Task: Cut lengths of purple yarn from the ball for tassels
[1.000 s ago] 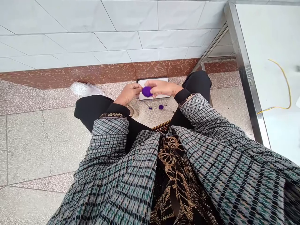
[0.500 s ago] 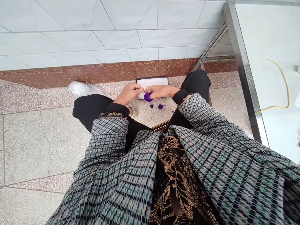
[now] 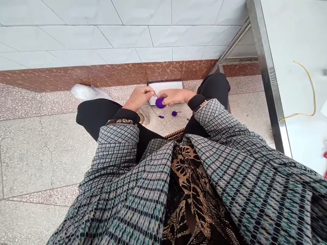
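As both hands hold a pompom (purple).

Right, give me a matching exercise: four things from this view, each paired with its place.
Things: 1 purple fuzzy ball; 2 small purple tuft; 3 yellow cord; 4 clear plastic bag.
Places: A white tabletop at right; B floor beyond the left knee; C between the left hand and right hand; D floor just below the right hand.
Pairs: 1C, 2D, 3A, 4B.

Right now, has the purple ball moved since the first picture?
Yes: the purple ball sits lower against the white card, toward the person, nearer the card's bottom edge.
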Tool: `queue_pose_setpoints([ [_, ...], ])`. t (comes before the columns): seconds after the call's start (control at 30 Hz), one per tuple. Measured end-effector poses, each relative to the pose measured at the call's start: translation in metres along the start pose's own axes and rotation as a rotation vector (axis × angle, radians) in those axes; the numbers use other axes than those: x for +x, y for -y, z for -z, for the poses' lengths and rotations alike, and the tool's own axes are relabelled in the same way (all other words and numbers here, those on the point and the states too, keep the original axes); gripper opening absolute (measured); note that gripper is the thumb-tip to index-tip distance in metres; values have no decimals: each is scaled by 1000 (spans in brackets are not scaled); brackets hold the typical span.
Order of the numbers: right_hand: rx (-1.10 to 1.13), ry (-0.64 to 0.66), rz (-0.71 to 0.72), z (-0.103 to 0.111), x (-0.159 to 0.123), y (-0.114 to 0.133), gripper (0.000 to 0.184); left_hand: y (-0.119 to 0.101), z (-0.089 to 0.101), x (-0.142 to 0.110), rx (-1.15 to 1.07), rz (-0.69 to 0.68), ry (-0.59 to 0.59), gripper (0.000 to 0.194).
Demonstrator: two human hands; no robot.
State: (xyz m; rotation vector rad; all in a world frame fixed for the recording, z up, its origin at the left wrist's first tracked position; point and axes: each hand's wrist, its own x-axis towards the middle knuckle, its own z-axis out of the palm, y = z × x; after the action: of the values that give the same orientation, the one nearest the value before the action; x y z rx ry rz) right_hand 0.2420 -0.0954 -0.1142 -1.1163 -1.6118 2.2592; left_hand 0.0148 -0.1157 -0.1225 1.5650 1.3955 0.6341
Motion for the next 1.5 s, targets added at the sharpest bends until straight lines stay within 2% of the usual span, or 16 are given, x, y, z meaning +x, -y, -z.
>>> queue_pose_setpoints([
  [0.07, 244, -41, 184, 4, 1, 3, 34, 2, 0, 2, -4, 23, -60, 16],
  [0.13, 422, -207, 318, 7, 3, 8, 28, 0, -3, 1, -32, 47, 50, 13],
  [0.27, 259, -461, 148, 3, 6, 9, 33, -7, -5, -5, -98, 20, 424, 13],
  [0.33, 15, -355, -42, -2, 2, 7, 39, -7, -4, -5, -118, 12, 352, 13],
  [0.4, -65, -157, -97, -4, -4, 7, 39, -5, -2, -3, -91, 32, 135, 13],
  [0.47, 68, -47, 1, -3, -9, 10, 38, -3, -1, 0, -32, 76, -35, 15],
  [0.53, 253, -76, 128, 0, -10, 13, 36, -3, -2, 2, 6, 127, -56, 15],
  [0.67, 400, -271, 248, 1, -3, 17, 25, -9, -7, -1, -30, 141, 339, 12],
  [0.77, 217, -451, 144, -3, 0, 15, 32, -11, -6, -5, -100, 64, 545, 13],
  [0.83, -42, -437, -17, -4, -2, 14, 39, -9, -5, -4, -145, 6, 425, 14],
  [0.9, -242, -250, -132, -3, -7, 13, 40, -4, -3, -1, -163, -21, 220, 13],
  [1.03, -52, 55, 11, 4, -15, 12, 38, 4, -3, 5, -127, 13, 30, 16],
  [1.17, 345, -20, 256, 10, -10, 10, 34, 1, -4, 5, -159, 28, 80, 16],
  [1.3, 484, -225, 351, 5, 0, 10, 30, -5, -5, 1, -168, -5, 278, 16],
  [1.4, 280, -419, 211, -2, 2, 11, 29, -6, -5, -2, -146, -42, 427, 18],
  [1.5, -106, -339, -50, -5, -4, 12, 34, -4, -5, -3, -125, -18, 305, 17],
])
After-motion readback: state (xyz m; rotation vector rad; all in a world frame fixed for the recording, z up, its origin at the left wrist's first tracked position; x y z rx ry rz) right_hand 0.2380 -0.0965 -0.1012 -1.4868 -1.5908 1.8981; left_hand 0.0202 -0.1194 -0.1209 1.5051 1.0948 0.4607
